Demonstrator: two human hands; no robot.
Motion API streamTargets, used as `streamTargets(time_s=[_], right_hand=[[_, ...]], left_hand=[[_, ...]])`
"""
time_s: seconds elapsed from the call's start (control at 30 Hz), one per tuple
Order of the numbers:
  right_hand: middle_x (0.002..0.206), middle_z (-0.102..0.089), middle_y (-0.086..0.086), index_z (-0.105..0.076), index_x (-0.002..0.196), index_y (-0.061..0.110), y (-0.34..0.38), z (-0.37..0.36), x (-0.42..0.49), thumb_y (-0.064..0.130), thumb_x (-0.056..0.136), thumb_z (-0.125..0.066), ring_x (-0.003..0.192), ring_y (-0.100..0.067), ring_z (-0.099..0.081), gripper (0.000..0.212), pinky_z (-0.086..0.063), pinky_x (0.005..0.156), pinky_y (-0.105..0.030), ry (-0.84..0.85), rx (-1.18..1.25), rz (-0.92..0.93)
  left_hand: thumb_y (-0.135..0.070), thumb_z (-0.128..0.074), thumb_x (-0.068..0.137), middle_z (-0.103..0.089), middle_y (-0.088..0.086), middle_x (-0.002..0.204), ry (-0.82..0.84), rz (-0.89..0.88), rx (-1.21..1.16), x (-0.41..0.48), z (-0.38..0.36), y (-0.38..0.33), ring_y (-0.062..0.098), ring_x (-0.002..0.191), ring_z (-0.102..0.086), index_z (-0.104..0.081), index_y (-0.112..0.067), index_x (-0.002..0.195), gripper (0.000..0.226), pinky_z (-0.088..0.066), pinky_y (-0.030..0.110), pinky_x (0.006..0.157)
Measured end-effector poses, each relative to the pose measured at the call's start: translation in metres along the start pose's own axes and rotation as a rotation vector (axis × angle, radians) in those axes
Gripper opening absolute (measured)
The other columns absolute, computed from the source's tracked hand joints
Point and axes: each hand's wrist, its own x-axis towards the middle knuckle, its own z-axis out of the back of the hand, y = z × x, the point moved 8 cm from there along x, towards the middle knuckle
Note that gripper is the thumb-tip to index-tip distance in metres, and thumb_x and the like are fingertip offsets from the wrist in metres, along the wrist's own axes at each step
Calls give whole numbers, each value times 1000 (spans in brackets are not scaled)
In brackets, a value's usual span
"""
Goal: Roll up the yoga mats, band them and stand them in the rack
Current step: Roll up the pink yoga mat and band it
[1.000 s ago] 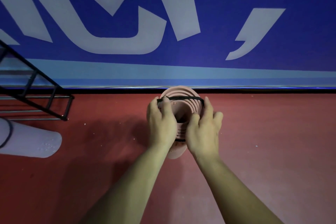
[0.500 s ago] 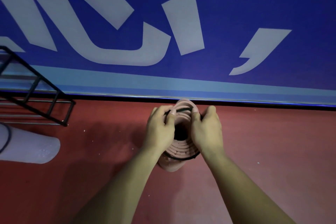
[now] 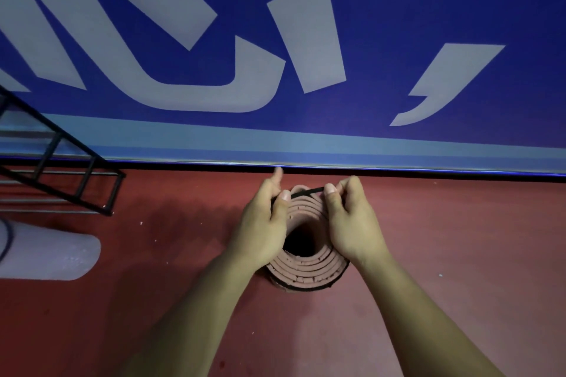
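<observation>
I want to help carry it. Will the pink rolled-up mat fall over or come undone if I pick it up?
Probably tippy: the pink rolled mat stands on end on the floor, steadied by the left hand and right hand. It looks soft, so likely squashy. The black band is still being stretched over the top, so it might loosen.

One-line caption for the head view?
Both hands stretch a black band over an upright rolled pink mat.

- Two hands up top: left hand [image 3: 262, 225], right hand [image 3: 352, 220].
- Two rolled mats: a pink mat [image 3: 306, 274] seen end-on, a grey mat [image 3: 49, 254] lying at the left edge.
- Two bands: a black band [image 3: 306, 191] on pink, a dark band [image 3: 7, 239] on grey.
- One black rack [image 3: 61, 174], left side.
</observation>
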Motion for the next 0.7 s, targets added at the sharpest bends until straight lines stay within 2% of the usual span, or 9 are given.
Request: streamTargets(time_s=[0.07, 0.1, 0.13, 0.17, 0.23, 0.33, 0.43, 0.57, 0.7], right_hand=[[74, -61, 2, -42, 87, 16, -3, 2, 2, 36, 105, -50, 74, -17, -56, 29, -40, 72, -38, 17, -8, -12], [77, -64, 0, -42, 86, 16, -4, 3, 2, 37, 105, -51, 77, -21, -58, 29, -41, 73, -38, 12, -3, -14], [77, -66, -2, -42, 86, 16, -5, 3, 1, 37, 105, -51, 78, -23, -58, 29, -42, 73, -37, 1, 5, -16], [76, -66, -2, -42, 85, 17, -4, 3, -1, 37, 104, -52, 78, -23, -59, 30, -42, 72, -37, -14, 15, -19], [74, -67, -1, -42, 84, 17, -5, 3, -3, 39, 104, -52, 76, -21, -61, 31, -43, 71, -35, -60, 40, -31], [73, -67, -3, -41, 83, 19, -11, 8, -4, 41, 104, -50, 76, -23, -63, 32, -43, 69, -35, -152, 69, -59], [75, -66, -3, -42, 84, 19, -20, 11, -3, 34, 102, -56, 76, -24, -61, 28, -41, 66, -34, -179, 81, -111], [72, -63, 5, -53, 81, 16, -25, 15, -5, 29, 98, -65, 75, -18, -59, 24, -40, 70, -32, -221, 99, -212], [57, -58, 2, -53, 68, 10, -25, 15, -16, 39, 98, -64, 68, -25, -55, 43, -40, 66, -35, -185, 42, -271]], left_hand=[[-33, -44, 107, -56, -36, 128, 98, 21, -36, 0, -3, 1, -11, 113, -57, -50, -32, 88, 19, -40, 17, 92], [-34, -44, 106, -66, -31, 104, 89, 31, -19, 0, -1, 2, -11, 93, -60, -47, -34, 82, 24, -45, 22, 84], [-36, -44, 106, -62, -23, 77, 50, 42, 11, 1, 3, 3, -5, 71, -55, -43, -31, 78, 28, -45, 28, 72], [-37, -44, 105, -51, -15, 64, -6, 54, 38, 1, 6, 3, 3, 59, -45, -39, -26, 76, 32, -40, 33, 63], [-38, -44, 105, -40, -9, 60, -121, 73, 64, 0, 12, 1, 11, 56, -36, -35, -20, 75, 36, -33, 35, 57], [-40, -45, 105, -43, -5, 62, -233, 125, 52, -3, 13, 3, 17, 58, -39, -37, -16, 74, 40, -34, 37, 58], [-41, -45, 104, -47, -2, 63, -262, 268, 6, -4, 10, 12, 20, 59, -42, -41, -15, 72, 42, -36, 37, 59], [-31, -51, 103, -47, -1, 61, -292, 444, -149, -4, 3, 24, 23, 62, -43, -45, -13, 69, 39, -35, 34, 61], [-28, -57, 102, -49, 0, 65, -324, 543, -361, -10, -2, 31, 20, 65, -45, -50, -12, 71, 35, -38, 32, 64]])
